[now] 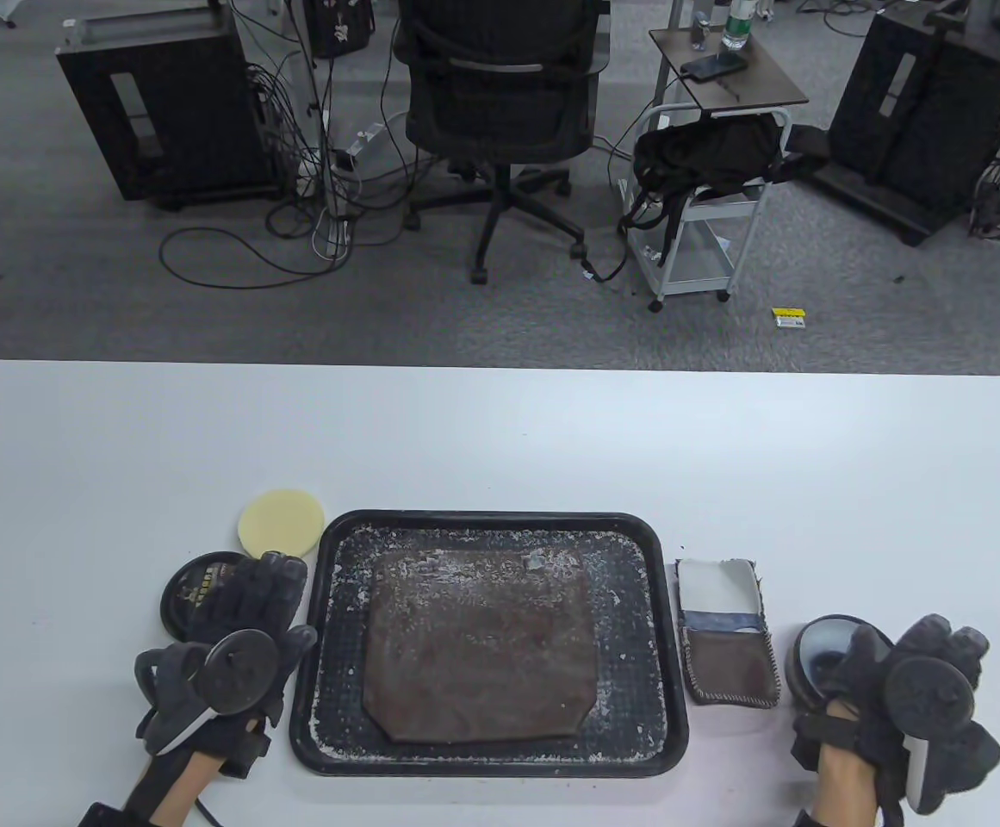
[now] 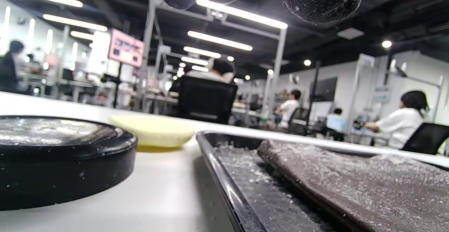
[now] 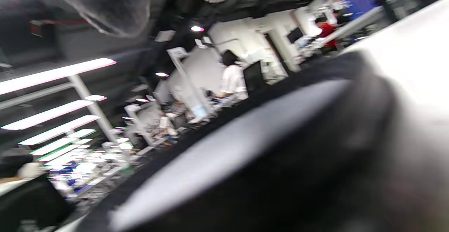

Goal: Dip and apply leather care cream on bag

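A flat brown leather bag (image 1: 478, 648), flecked with white, lies in a black tray (image 1: 329, 603); both show in the left wrist view, the bag (image 2: 350, 179) and the tray (image 2: 221, 168). A black round tin with a gold label (image 1: 192, 588) sits left of the tray. My left hand (image 1: 269, 594) lies flat, its fingers reaching over the tin's right edge, holding nothing. A round yellow sponge (image 1: 281, 522) lies behind it. My right hand (image 1: 874, 646) grips a black round tin with a pale inside (image 1: 820, 648) right of the tray; this tin fills the blurred right wrist view (image 3: 245, 147).
A small brown and white pouch (image 1: 728, 637) lies between the tray and the right tin. The white table (image 1: 500, 431) stretches back to its far edge. Beyond it stand an office chair (image 1: 500, 95), a cart and cables on the floor.
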`<state>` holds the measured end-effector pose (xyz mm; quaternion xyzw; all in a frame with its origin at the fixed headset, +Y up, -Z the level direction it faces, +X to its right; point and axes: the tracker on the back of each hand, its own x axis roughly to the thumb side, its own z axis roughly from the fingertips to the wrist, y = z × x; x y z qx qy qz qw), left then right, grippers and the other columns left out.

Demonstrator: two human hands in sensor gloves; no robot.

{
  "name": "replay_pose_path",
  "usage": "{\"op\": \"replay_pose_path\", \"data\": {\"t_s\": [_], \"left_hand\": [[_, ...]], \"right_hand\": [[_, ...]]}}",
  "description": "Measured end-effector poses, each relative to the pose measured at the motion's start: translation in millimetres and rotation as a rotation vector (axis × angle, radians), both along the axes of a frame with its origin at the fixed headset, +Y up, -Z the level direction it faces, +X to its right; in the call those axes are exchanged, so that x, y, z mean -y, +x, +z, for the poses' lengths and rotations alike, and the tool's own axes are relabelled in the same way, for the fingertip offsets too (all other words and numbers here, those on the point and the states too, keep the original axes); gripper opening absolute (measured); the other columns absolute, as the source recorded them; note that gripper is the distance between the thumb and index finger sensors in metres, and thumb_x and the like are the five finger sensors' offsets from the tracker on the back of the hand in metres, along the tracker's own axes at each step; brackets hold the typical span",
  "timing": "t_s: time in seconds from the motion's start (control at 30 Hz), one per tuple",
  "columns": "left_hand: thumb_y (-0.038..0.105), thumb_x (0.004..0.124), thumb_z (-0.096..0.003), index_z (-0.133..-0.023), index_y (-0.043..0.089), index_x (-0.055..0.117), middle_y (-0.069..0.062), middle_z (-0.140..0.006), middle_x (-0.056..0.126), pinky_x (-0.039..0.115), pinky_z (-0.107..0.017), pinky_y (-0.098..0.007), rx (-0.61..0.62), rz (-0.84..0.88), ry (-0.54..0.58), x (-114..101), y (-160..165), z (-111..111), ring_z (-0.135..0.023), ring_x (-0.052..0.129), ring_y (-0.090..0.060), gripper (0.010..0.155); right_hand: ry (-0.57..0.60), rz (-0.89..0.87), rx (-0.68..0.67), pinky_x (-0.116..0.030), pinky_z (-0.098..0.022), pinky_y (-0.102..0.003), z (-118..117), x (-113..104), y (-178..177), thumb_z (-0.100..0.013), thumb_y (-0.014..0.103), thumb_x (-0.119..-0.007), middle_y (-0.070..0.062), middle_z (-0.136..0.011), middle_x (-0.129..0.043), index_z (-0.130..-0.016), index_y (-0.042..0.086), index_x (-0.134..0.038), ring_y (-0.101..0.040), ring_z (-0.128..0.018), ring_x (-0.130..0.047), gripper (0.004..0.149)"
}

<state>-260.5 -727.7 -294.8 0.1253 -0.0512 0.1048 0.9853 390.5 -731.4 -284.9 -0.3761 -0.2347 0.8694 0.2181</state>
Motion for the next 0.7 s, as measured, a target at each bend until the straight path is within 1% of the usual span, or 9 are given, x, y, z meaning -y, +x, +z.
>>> {"op": "replay_pose_path", "data": {"t_s": [0.1, 0.27, 0.3, 0.37, 0.47, 0.53, 0.6, 0.63, 0.7], "left_hand": [[0.051, 0.073, -0.0408, -0.103, 0.038, 0.041, 0.006, -0.113, 0.048, 0.057, -0.076, -0.054, 0.002, 0.005, -0.001, -0.2, -0.5, -0.3, -0.107, 0.055, -0.025, 0.072], [0.052, 0.073, -0.0408, -0.103, 0.038, 0.041, 0.006, -0.113, 0.048, 0.057, -0.076, -0.054, 0.010, -0.002, -0.008, -0.2, 0.6, -0.4, -0.107, 0.055, -0.025, 0.071], [0.051, 0.073, -0.0408, -0.103, 0.038, 0.041, 0.006, -0.113, 0.049, 0.057, -0.076, -0.054, 0.011, -0.004, -0.008, -0.2, 0.7, -0.4, -0.107, 0.056, -0.025, 0.071], [0.052, 0.073, -0.0408, -0.103, 0.038, 0.041, 0.006, -0.113, 0.049, 0.057, -0.076, -0.054, 0.012, -0.005, -0.009, -0.2, 0.6, -0.7, -0.107, 0.055, -0.025, 0.071], [0.051, 0.073, -0.0409, -0.103, 0.038, 0.042, 0.006, -0.113, 0.049, 0.056, -0.076, -0.054, 0.011, -0.002, -0.017, 0.4, -0.3, -1.8, -0.107, 0.056, -0.025, 0.071], [0.051, 0.073, -0.0408, -0.103, 0.038, 0.042, 0.006, -0.113, 0.049, 0.056, -0.076, -0.055, 0.005, 0.002, -0.025, 1.4, -1.8, -2.9, -0.107, 0.055, -0.025, 0.071], [0.051, 0.073, -0.0408, -0.103, 0.038, 0.042, 0.006, -0.113, 0.049, 0.056, -0.076, -0.055, -0.008, 0.008, -0.035, 2.6, -4.4, -4.5, -0.108, 0.055, -0.025, 0.071], [0.051, 0.073, -0.0408, -0.103, 0.038, 0.043, 0.006, -0.113, 0.049, 0.056, -0.076, -0.055, -0.020, 0.014, -0.041, 3.5, -6.6, -5.6, -0.108, 0.055, -0.025, 0.071], [0.051, 0.073, -0.0409, -0.103, 0.038, 0.043, 0.006, -0.113, 0.049, 0.055, -0.077, -0.055, -0.045, 0.028, -0.052, 4.7, -11.3, -8.3, -0.108, 0.054, -0.025, 0.071]], "right_hand": [[-0.111, -0.099, 0.062, -0.032, -0.066, -0.070, 0.3, 14.3, 6.4, -0.046, 0.041, -0.076, -0.024, -0.106, -0.018, -0.102, -0.007, -0.045, -0.054, -0.095, -0.024, 0.081], [-0.250, -0.196, 0.132, -0.033, -0.066, -0.070, 0.9, 33.7, 14.2, -0.046, 0.038, -0.072, -0.026, -0.105, -0.022, -0.094, -0.019, -0.054, -0.056, -0.095, -0.026, 0.076], [-0.270, -0.233, 0.138, -0.033, -0.066, -0.070, 1.4, 36.3, 15.3, -0.046, 0.037, -0.071, -0.025, -0.105, -0.023, -0.093, -0.020, -0.056, -0.056, -0.095, -0.026, 0.075], [-0.257, -0.291, 0.148, -0.034, -0.067, -0.070, 1.6, 39.3, 17.3, -0.047, 0.032, -0.068, -0.025, -0.105, -0.027, -0.090, -0.021, -0.062, -0.055, -0.095, -0.028, 0.069], [-0.252, -0.269, 0.148, -0.039, -0.067, -0.071, 1.0, 37.5, 18.3, -0.046, 0.026, -0.064, -0.024, -0.105, -0.041, -0.087, -0.021, -0.066, -0.055, -0.095, -0.040, 0.063], [-0.223, -0.215, 0.167, -0.047, -0.065, -0.071, 1.8, 32.8, 17.4, -0.044, 0.027, -0.065, -0.025, -0.102, -0.053, -0.083, -0.019, -0.076, -0.056, -0.092, -0.052, 0.061], [-0.145, -0.187, 0.146, -0.059, -0.062, -0.070, 1.8, 22.9, 15.5, -0.044, 0.028, -0.067, -0.028, -0.098, -0.063, -0.080, -0.017, -0.081, -0.058, -0.086, -0.068, 0.060], [-0.112, -0.181, 0.123, -0.063, -0.060, -0.069, 1.0, 17.3, 13.2, -0.044, 0.028, -0.067, -0.031, -0.097, -0.063, -0.081, -0.017, -0.081, -0.059, -0.083, -0.072, 0.060], [-0.059, -0.120, 0.084, -0.083, -0.050, -0.058, 1.2, 6.2, 8.4, -0.045, 0.030, -0.068, -0.041, -0.091, -0.061, -0.084, -0.015, -0.079, -0.044, -0.065, -0.100, 0.061]]}}
